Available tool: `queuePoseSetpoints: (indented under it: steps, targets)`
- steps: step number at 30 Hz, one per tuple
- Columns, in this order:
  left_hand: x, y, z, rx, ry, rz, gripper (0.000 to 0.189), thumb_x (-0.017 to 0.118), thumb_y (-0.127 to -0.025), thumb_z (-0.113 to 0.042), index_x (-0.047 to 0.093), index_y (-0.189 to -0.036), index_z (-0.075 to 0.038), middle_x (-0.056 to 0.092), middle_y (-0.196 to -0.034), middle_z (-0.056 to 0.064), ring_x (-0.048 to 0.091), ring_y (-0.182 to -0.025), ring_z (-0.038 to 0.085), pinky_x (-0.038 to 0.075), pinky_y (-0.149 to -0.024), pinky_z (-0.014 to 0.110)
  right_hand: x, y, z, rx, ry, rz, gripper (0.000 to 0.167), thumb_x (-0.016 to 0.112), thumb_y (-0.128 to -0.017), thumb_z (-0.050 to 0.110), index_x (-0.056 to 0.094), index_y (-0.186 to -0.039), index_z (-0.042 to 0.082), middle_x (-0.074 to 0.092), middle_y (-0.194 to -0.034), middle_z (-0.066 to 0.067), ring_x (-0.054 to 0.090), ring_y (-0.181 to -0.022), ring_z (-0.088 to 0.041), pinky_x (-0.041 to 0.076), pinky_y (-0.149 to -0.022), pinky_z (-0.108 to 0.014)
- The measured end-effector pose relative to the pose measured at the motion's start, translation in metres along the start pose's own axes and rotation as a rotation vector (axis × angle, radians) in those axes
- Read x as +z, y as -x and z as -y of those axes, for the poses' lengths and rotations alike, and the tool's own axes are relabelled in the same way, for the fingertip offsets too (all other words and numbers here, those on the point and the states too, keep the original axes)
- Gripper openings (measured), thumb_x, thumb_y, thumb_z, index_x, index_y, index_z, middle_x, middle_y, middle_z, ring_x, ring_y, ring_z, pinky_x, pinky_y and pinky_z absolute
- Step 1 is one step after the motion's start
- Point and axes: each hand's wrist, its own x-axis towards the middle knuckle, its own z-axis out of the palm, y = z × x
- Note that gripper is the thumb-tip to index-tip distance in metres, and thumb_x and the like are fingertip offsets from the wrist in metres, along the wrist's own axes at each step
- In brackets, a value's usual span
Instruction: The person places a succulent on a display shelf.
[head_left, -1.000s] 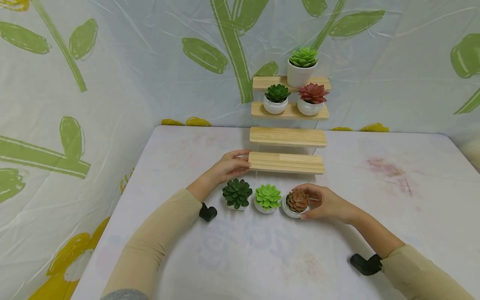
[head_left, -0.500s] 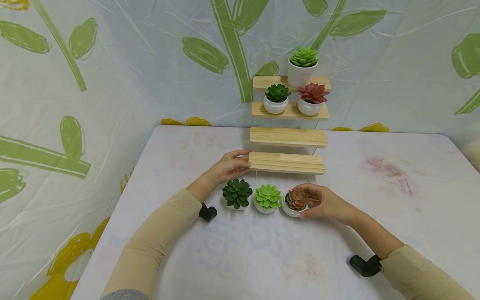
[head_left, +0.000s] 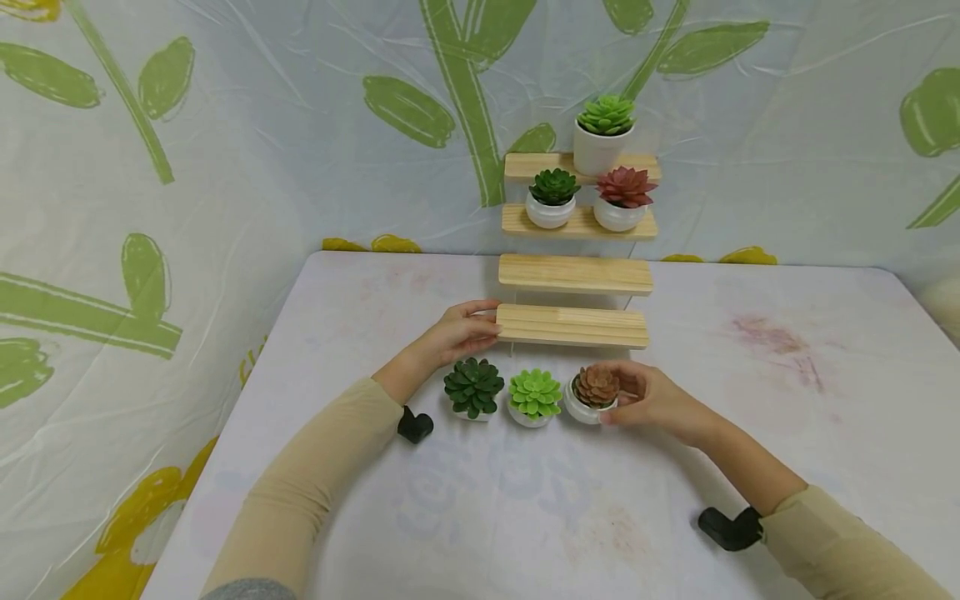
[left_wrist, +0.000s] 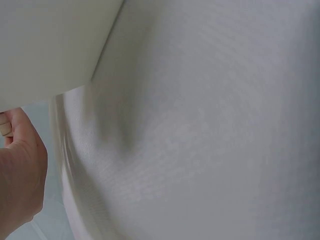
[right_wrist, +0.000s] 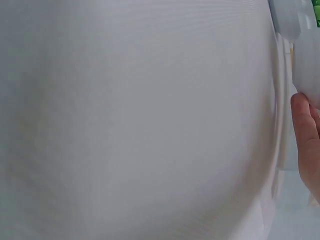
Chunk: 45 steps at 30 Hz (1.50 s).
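My right hand (head_left: 663, 404) holds the round white pot of a brown-red succulent (head_left: 597, 387), thumb at the front and fingers round the far side. In the right wrist view a fingertip of the hand (right_wrist: 306, 130) presses against a white pot (right_wrist: 306, 65). With its fingers at the left end of the lowest wooden shelf (head_left: 572, 325), my left hand (head_left: 461, 333) grips the plank. A light green succulent (head_left: 535, 393) stands just left of the held pot. Further left, below my left hand, is a dark green succulent (head_left: 474, 388).
The tiered wooden stand rises toward the back, its second-lowest shelf (head_left: 575, 273) bare. Above it, a dark green succulent (head_left: 553, 196) and a red succulent (head_left: 626, 200) share one shelf. A bright green succulent (head_left: 604, 137) tops the stand. The white tabletop (head_left: 750, 400) spreads around.
My right hand and the brown-red succulent's pot have shifted slightly up in the head view, toward the stand. My left hand keeps its place at the lowest shelf.
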Motion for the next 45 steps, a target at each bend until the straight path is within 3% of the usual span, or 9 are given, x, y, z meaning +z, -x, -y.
queuePoseSetpoints:
  steps: [6,15,21,24,29,39,45]
  targets:
    - [0.001,0.001,-0.001,-0.003,0.001,-0.002,0.056,0.055,-0.086,0.013,0.044,-0.138,-0.005,0.045,-0.133,0.02,0.057,-0.082,0.015,0.052,-0.064,0.019,-0.003,-0.001,0.007,-0.001,0.009,-0.024,0.065,0.076,-0.074,0.003,0.045,-0.13,-0.005,0.06,-0.116,0.001,0.052,-0.109,-0.005,0.04,-0.09,-0.016]
    - [0.001,0.0,-0.001,-0.001,-0.002,-0.007,0.056,0.055,-0.086,0.012,0.044,-0.138,-0.005,0.045,-0.132,0.019,0.057,-0.081,0.015,0.052,-0.065,0.019,-0.012,-0.004,0.023,-0.015,0.017,-0.07,0.056,0.073,-0.077,0.003,0.048,-0.127,0.003,0.058,-0.114,0.005,0.052,-0.109,-0.008,0.039,-0.09,-0.017]
    - [0.002,-0.001,-0.001,0.002,-0.001,-0.005,0.056,0.055,-0.086,0.013,0.044,-0.138,-0.005,0.046,-0.132,0.019,0.057,-0.08,0.014,0.052,-0.064,0.019,-0.018,-0.008,0.038,-0.007,0.005,-0.101,0.055,0.072,-0.079,0.004,0.047,-0.129,0.006,0.056,-0.116,0.008,0.049,-0.112,-0.007,0.03,-0.104,-0.044]
    - [0.002,-0.001,-0.001,0.003,-0.001,-0.008,0.056,0.055,-0.086,0.013,0.044,-0.138,-0.005,0.046,-0.132,0.019,0.057,-0.08,0.015,0.052,-0.064,0.019,-0.021,-0.011,0.045,-0.006,0.008,-0.122,0.053,0.07,-0.081,0.004,0.047,-0.128,0.008,0.057,-0.115,0.008,0.049,-0.11,-0.008,0.035,-0.102,-0.037]
    - [0.002,0.0,-0.002,0.002,-0.005,-0.011,0.056,0.055,-0.086,0.013,0.044,-0.138,-0.005,0.046,-0.133,0.02,0.057,-0.079,0.014,0.052,-0.064,0.018,-0.025,-0.02,0.056,-0.026,-0.021,-0.149,0.049,0.067,-0.083,0.002,0.047,-0.127,0.009,0.056,-0.114,0.008,0.051,-0.107,-0.009,0.046,-0.084,-0.018]
    - [0.002,0.002,-0.001,-0.008,0.009,0.009,0.056,0.056,-0.086,0.012,0.045,-0.138,-0.006,0.044,-0.134,0.017,0.057,-0.079,0.014,0.052,-0.064,0.018,-0.022,-0.042,0.073,-0.034,-0.053,-0.195,0.046,0.068,-0.082,0.002,0.05,-0.123,0.014,0.054,-0.113,0.007,0.051,-0.106,-0.01,0.047,-0.081,-0.018]
    - [0.001,0.002,-0.001,-0.007,0.015,0.009,0.056,0.056,-0.086,0.012,0.044,-0.138,-0.006,0.044,-0.135,0.017,0.057,-0.079,0.013,0.052,-0.065,0.019,-0.018,-0.056,0.079,-0.051,-0.069,-0.215,0.051,0.07,-0.083,0.004,0.049,-0.129,0.011,0.055,-0.113,0.006,0.051,-0.104,-0.011,0.047,-0.081,-0.018]
